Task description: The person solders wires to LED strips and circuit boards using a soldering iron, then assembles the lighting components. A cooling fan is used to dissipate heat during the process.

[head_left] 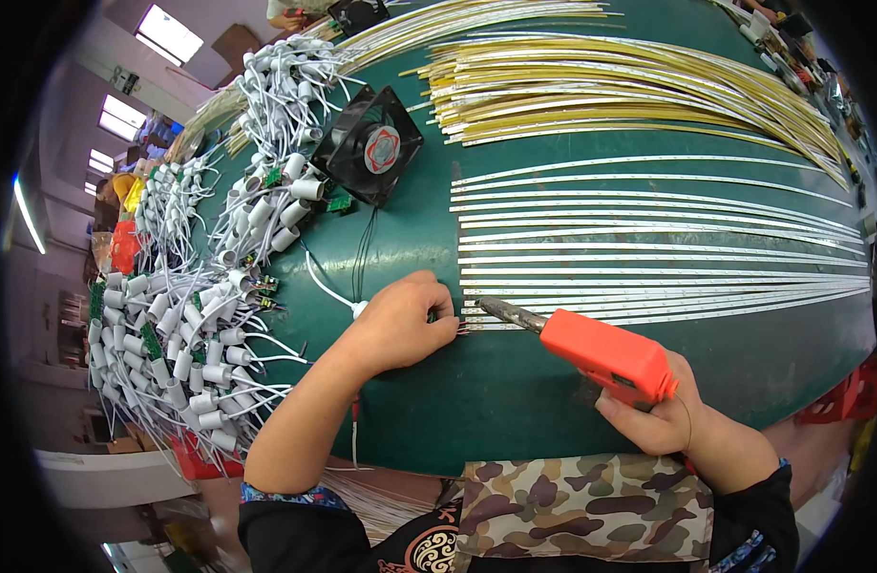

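Note:
My right hand (660, 413) is wrapped round the handle of a red soldering gun (605, 355). Its dark metal nose points left, with the tip (484, 304) close to the left ends of the white LED strips (648, 294). Beside those ends my left hand (405, 323) is closed, thumb and fingers pinched together. A white plastic corded piece (359, 308) sticks out from behind that hand, its white cable curving up and away; most of it is hidden by the fingers. Thin wires (462, 330) show between the fingertips and the nearest strips. Whether the tip touches a strip I cannot tell.
A black fan (369, 145) stands beyond my left hand. Heaps of white cylindrical corded parts (185, 349) cover the table's left side. Bundled yellow-white strips (591, 91) lie at the back of the green table (410, 415). A red crate (844, 392) sits past the right edge.

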The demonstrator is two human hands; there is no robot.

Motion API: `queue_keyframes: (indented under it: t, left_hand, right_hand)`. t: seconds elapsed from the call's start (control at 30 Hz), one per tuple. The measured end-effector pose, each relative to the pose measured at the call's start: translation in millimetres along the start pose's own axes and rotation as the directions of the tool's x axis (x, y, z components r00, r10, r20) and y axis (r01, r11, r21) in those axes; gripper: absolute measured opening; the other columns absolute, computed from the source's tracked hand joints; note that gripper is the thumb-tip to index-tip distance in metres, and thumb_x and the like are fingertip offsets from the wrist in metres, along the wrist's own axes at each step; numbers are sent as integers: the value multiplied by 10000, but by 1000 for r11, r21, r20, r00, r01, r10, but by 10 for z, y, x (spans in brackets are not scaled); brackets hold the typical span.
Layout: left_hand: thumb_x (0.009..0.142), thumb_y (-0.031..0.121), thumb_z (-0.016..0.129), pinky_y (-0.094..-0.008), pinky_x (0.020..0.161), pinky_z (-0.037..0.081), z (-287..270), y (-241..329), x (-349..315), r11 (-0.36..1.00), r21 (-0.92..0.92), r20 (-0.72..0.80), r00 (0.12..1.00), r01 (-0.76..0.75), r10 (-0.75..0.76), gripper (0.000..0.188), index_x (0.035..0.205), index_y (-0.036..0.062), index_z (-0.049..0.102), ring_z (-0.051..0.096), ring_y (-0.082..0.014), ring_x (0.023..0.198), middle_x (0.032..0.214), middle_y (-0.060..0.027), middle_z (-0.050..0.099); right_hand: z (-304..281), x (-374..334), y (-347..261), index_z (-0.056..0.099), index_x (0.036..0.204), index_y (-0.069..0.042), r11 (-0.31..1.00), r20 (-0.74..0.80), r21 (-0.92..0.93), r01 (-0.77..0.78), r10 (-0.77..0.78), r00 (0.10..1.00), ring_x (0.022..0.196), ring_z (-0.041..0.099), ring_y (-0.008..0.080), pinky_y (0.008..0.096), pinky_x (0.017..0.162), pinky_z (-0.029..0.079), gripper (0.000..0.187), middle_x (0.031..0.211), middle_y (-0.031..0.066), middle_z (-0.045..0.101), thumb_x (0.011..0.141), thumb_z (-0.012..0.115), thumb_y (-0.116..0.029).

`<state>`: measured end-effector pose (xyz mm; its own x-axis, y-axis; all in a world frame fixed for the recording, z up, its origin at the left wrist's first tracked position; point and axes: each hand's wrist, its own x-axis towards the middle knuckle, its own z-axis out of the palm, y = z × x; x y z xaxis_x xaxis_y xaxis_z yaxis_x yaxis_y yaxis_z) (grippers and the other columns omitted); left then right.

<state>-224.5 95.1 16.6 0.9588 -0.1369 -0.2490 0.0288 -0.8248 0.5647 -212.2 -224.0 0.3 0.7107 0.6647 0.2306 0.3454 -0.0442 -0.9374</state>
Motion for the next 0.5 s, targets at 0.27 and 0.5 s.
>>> queue_keyframes:
  t: [0.27, 0.5]
  left_hand:
    - [734, 81, 696, -337, 747, 454, -82, -10, -32, 986, -134, 48, 994, -94, 101, 151, 867, 34, 645, 561, -238, 835, 858, -87, 571]
    - [745, 96, 706, -343, 768, 467, -83, -30, -48, 975, -145, 94, 979, -167, 182, 115, 844, 56, 663, 576, -253, 879, 885, -82, 569]
  right_hand:
    - [-3, -20, 28, 539, 1197, 30, 999, -14, 29, -25, 25, 1000, 707, 626, 246, 324, 660, 494, 470, 857, 108, 634, 763, 695, -64]
    - [-29, -8, 11, 538, 1196, 33, 999, 2, 25, -23, 23, 1000, 693, 616, 231, 317, 648, 487, 472, 846, 104, 628, 760, 693, -59]
